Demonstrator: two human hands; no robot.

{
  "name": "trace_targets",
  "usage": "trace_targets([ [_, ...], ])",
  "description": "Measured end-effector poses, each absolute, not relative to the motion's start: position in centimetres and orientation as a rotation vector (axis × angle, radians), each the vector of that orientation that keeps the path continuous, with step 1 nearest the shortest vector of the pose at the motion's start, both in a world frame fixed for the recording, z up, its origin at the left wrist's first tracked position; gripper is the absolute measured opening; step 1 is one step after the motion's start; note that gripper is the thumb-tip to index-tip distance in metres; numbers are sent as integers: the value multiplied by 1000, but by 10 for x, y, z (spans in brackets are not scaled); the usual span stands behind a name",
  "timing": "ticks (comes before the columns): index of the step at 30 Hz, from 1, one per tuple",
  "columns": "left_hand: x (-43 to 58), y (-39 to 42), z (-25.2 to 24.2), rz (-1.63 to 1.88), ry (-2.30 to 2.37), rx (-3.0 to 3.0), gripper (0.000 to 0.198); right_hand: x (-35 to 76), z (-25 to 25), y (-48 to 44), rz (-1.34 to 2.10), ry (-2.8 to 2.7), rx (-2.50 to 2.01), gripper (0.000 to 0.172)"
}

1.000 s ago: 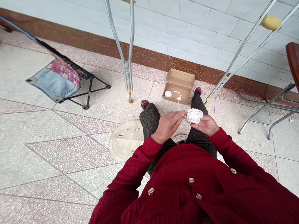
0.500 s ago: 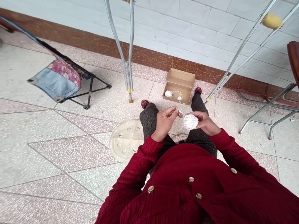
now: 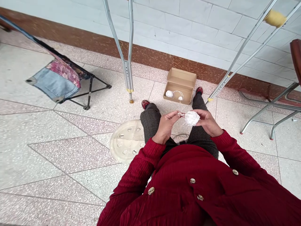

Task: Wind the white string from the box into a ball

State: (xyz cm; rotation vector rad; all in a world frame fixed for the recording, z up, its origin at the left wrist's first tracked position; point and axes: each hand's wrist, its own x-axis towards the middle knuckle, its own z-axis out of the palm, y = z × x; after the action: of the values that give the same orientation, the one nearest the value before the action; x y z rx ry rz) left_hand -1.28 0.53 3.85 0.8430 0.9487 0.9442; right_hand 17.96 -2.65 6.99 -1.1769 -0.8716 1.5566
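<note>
My right hand (image 3: 207, 121) grips a ball of white yarn (image 3: 191, 118) from its right side, above my lap. Close by on the left, my left hand (image 3: 166, 125) pinches a strand of white yarn (image 3: 181, 114) between thumb and fingers, almost touching the ball. Loose loops of yarn hang around the fingertips. On the floor past my knees, an open cardboard box (image 3: 180, 77) holds a white yarn ball (image 3: 169, 94) and a smaller white bundle (image 3: 180, 98), with a strand curving between them.
A round cream plastic stool (image 3: 127, 142) is beside my left leg. One crutch (image 3: 128, 75) stands left of the box, another crutch (image 3: 231, 73) leans on the right. A folding fabric chair (image 3: 57, 82) is far left, a metal-legged chair (image 3: 270, 116) at the right.
My left hand has moved slightly right and down, bringing the pinched strand against the ball's left side. The ball has turned and risen a little in my right hand.
</note>
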Motion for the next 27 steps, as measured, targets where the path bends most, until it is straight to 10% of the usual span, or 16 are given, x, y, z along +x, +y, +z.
trace_targets([
  [20, -31, 7, 43, 886, 789, 795, 19, 187, 80, -23, 1463, -1233, -1276, 50],
  [27, -47, 1, 45, 618, 751, 1660, 31, 183, 80, -30, 1453, -1089, -1321, 48],
])
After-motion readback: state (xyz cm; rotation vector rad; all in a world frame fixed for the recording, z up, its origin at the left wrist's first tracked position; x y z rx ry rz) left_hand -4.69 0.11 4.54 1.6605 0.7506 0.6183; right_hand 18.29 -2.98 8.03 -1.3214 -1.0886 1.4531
